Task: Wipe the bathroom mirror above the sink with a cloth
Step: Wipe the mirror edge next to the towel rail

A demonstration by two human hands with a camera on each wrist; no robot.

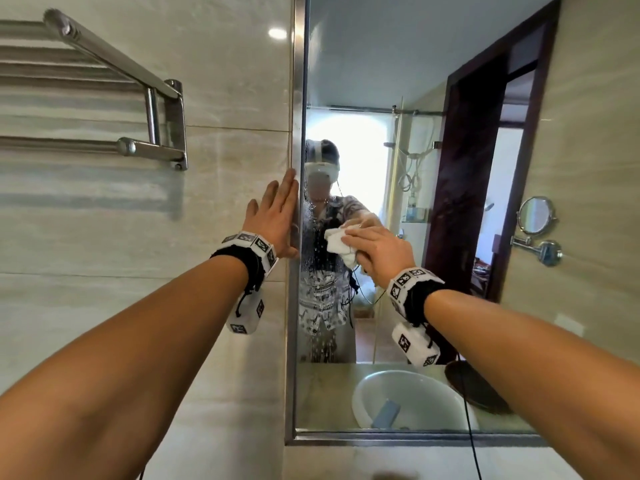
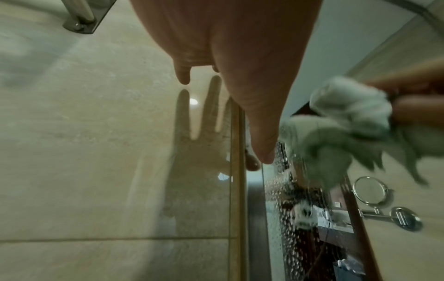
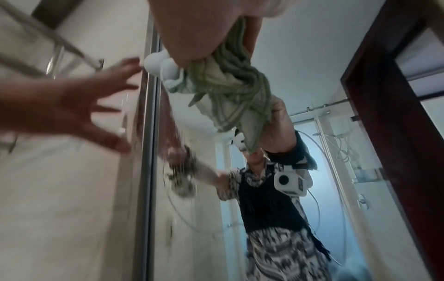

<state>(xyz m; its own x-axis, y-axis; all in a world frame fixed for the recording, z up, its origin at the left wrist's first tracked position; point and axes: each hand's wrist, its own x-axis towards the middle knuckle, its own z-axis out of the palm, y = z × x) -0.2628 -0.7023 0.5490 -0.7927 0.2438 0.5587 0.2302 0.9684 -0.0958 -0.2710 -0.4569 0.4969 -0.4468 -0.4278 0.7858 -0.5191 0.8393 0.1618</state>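
Cloth (image 1: 341,244) half under the right hand (image 1: 379,252), perhaps bunched; left towel rack (image 1: 104,98) cropped.

chrome towel rack (image 1: 152,98) on tiled wall (image 1: 225,81), left of frame

Bare forearms and marker-covered wrist rigs at a bathroom mirror.

Each wrist carries a black strap under a white band (image 1: 254,244) printed with black-and-white square markers, and a white camera block (image 1: 245,317) with the same markers hangs beneath; the right wrist's block (image 1: 416,344) trails a thin black cable (image 1: 468,407). The reflection shows a white headset (image 1: 321,169), a patterned short-sleeved shirt and a dark vest.
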